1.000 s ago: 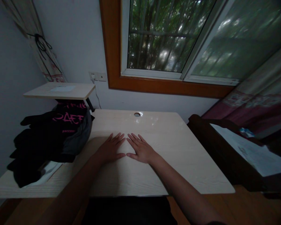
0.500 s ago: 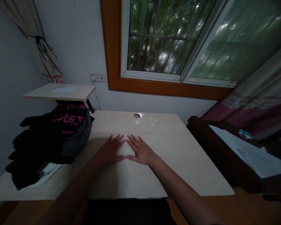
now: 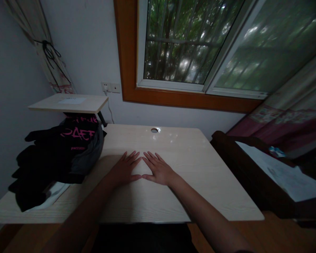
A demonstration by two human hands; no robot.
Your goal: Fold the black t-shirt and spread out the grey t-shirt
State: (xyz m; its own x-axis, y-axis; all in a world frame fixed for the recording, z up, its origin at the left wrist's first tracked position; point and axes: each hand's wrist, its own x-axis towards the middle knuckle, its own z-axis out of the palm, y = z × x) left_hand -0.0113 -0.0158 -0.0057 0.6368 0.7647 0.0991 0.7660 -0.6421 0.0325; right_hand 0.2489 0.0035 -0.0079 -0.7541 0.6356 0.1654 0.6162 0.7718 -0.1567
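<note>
Palm down on the pale wooden desk [image 3: 200, 189] lies my left hand [image 3: 124, 170], its fingers spread and pointing away from me. Beside it my right hand [image 3: 158, 169] rests flat in the same way. The thumb tips and index fingertips of the two hands meet or nearly meet, framing a small patch of desktop. Neither hand holds anything. To the left of my left hand is a heap of dark clothes [image 3: 50, 158], with pink lettering on a black piece and some white cloth underneath.
A small raised shelf [image 3: 94, 101] with a paper [image 3: 72, 101] on it stands at the back left. The desk has a round cable hole [image 3: 154, 130] near its back edge. On the right is a dark brown piece of furniture [image 3: 239, 158] bearing a white sheet [image 3: 281, 172]. A window [image 3: 184, 59] is behind.
The view has shifted very slightly, so the clothes and shelf appear a little further right. Both hands stay where they were on the desk.
</note>
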